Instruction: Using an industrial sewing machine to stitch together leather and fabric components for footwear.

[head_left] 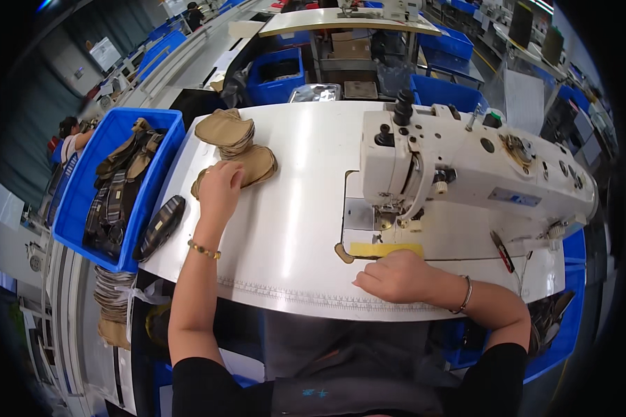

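Observation:
My left hand (221,186) reaches over the left part of the white table, its fingers curled down on a pile of tan sole-shaped fabric pieces (259,165). The fingertips are hidden, so how many pieces they pinch does not show. Right behind, another tan stack (224,131) overlaps that pile. Near the table's front edge, my right hand (398,276) rests closed; whatever may be inside the fingers is hidden. Just beyond its knuckles lies a yellow strip (386,250), and a small tan tab (343,254) is at the strip's left end, before the needle area of the white sewing machine (466,156).
A blue bin (175,132) of dark and plaid shoe parts stands at the left, with a dark plaid piece (162,228) beside it. Red-and-black thread snips (502,251) lie right of the machine bed. A ruler strip (299,295) follows the front edge. A person (73,132) sits far left.

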A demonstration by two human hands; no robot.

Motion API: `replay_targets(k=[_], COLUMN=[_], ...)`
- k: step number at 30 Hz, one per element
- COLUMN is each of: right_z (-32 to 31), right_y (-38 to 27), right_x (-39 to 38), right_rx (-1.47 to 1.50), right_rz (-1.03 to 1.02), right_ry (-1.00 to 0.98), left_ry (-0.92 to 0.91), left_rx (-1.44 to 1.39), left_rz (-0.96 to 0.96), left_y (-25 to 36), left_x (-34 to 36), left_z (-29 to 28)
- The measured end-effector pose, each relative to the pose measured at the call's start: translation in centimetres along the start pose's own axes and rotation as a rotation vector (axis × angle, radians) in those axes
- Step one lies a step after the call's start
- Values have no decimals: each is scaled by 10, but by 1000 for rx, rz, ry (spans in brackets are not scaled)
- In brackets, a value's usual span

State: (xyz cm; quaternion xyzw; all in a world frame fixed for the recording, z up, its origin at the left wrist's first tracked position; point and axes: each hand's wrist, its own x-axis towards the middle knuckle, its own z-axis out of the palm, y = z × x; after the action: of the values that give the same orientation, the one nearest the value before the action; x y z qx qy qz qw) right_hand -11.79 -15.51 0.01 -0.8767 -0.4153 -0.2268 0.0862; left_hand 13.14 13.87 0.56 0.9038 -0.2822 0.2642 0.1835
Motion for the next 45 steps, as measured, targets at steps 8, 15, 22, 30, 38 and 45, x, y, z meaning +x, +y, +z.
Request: replay_targets(k=[8,15,22,30,38,45], right_z=[16,7,15,17,16,15], right_y=[1,2,0,5,4,1], right_x=[-12,-14,-1,0,0,-3], right_rx=[108,92,123,48,51,52], right_rz=[-46,-57,113,135,131,144], right_ry=[36,138,-175,-149,-131,-134], left_ry=[-303,-495,-348,-265,68,28], left_rx=[-96,-378,-435,519,316,272], left_rz=[-208,57,208,-507,-264,-276], left_y=[-17,91,89,-116,-133,-64], left_x=[9,-42,-71,-62,-78,-51], left_z=[18,-1,-16,-85,-72,-116])
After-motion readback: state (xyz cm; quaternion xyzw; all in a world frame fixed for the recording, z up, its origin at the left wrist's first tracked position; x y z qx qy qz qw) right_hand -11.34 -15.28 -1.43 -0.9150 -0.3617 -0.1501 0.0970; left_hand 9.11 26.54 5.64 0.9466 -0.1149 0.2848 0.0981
